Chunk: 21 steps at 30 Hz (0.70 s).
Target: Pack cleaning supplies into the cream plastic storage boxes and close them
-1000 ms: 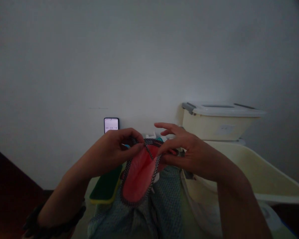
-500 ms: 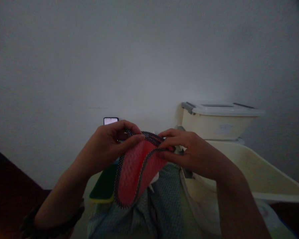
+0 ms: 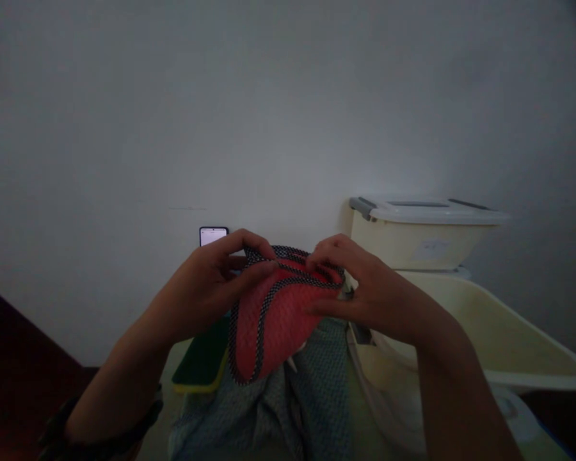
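Note:
A folded red cloth [image 3: 278,320], edged with black-and-white checked binding, hangs between my two hands above a blue-grey textured fabric [image 3: 326,378]. My left hand [image 3: 221,272] pinches its upper left edge between thumb and fingers. On the other side, my right hand [image 3: 355,278] has the cloth between its thumb, on the front, and its fingers, in the folds at the top. Several layers of the binding show along the upper edge. Under the left wrist lies a dark green pad with a yellow edge [image 3: 199,362], like a scouring sponge.
A phone with a lit screen [image 3: 214,235] stands against the pale wall [image 3: 278,128]. To the right are a cream storage box [image 3: 403,240] with a white lid and grey clips, and a large cream tub [image 3: 499,326] in front of it.
The cloth has been raised slightly and its folds have shifted, with more front layer showing. My right thumb and fingers have spread farther apart on it; the left hand has barely moved.

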Tool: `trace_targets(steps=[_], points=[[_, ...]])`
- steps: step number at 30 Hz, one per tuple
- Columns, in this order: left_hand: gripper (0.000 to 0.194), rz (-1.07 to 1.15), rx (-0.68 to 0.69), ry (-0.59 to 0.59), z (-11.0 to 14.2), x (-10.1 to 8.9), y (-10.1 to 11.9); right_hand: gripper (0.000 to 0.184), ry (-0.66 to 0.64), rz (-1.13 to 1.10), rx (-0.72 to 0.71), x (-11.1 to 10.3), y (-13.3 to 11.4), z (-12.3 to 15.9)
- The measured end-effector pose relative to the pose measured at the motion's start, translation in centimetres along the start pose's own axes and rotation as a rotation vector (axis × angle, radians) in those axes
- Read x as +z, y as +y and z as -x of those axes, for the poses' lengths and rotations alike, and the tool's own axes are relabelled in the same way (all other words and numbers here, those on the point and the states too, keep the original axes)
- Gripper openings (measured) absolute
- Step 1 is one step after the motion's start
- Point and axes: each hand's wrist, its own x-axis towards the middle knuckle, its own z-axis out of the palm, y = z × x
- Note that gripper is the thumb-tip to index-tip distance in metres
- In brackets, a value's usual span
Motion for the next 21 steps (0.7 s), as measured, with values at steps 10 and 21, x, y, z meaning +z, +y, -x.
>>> trace_targets(steps=[10,21], points=[[0.021,-0.118,-0.016,-0.096,-0.4,-0.2,-1.4,0.013,-0.009,0.007,-0.015,-0.5,0.1,-0.1],[0.012,-0.303,0.200,-0.338,-0.6,-0.6,-1.8,0.017,-0.020,-0.026,-0.094,0.5,-0.5,-0.6]])
